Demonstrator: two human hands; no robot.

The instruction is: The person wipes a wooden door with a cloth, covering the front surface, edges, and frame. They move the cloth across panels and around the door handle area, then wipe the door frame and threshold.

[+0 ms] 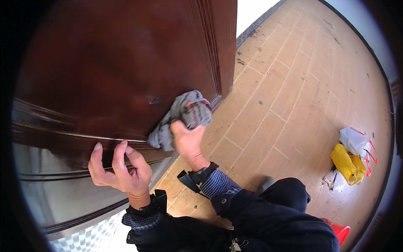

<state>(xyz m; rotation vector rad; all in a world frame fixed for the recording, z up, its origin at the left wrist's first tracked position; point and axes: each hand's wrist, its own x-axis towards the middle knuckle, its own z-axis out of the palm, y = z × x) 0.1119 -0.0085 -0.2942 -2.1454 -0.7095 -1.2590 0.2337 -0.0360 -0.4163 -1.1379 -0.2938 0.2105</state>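
Observation:
Before me stands a dark red-brown door panel (110, 63) with grooved moulding along its edges. My right hand (188, 138) is closed around a bunched grey cloth (192, 115) with dark and red stripes. The cloth rests against the panel near the corner of the moulding, and part of it hangs down to the left. To the left, my left hand (121, 168) holds nothing; its fingers are bent and spread, with the tips at the lower moulding. Whether those fingertips touch the door I cannot tell. Both wrists wear black straps.
Wood-look floor tiles (283, 94) with bits of dirt lie to the right. A white plastic bag (354, 141), a yellow bag (346, 162) and small tools (330, 181) lie there. Near my knee is part of a red container (341, 233).

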